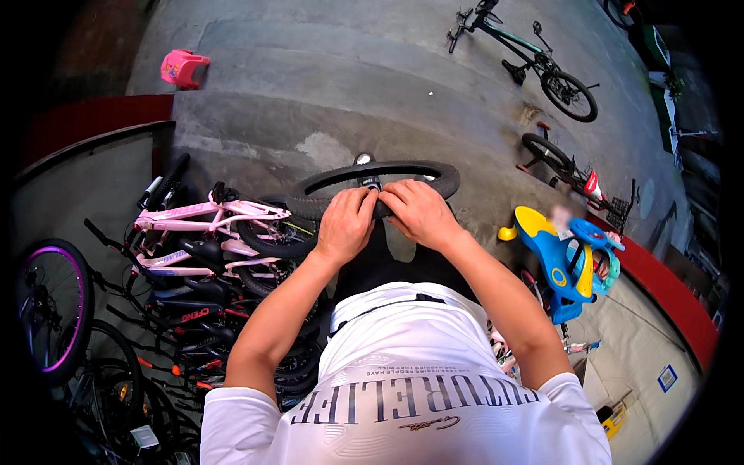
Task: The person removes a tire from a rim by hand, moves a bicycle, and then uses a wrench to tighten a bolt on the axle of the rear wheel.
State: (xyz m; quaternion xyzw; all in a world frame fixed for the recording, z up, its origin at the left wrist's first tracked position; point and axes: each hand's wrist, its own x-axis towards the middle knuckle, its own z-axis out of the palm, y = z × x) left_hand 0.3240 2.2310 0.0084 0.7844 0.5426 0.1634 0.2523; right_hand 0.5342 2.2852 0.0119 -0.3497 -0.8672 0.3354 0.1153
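Observation:
A black bicycle tyre (446, 180) with knobbly tread is held up in front of my waist, tilted so that its ring looks like a flat oval. My left hand (346, 223) grips its near edge, fingers curled over the rubber. Right beside it, my right hand (424, 218) grips the same edge, and the two thumbs almost meet. Between the hands a small dark grey part (371, 184) shows inside the ring; I cannot make out what it is. Past the tyre's far edge a small white round shape (363, 158) peeks out.
Pink bicycles (190, 215) and darker ones crowd the left, with a purple-rimmed wheel (76, 310) at the edge. A blue and yellow ride-on toy (554, 260) stands at right. Farther off are a pink stool (180, 69), a green-black bicycle (508, 36) and a small bicycle (554, 151).

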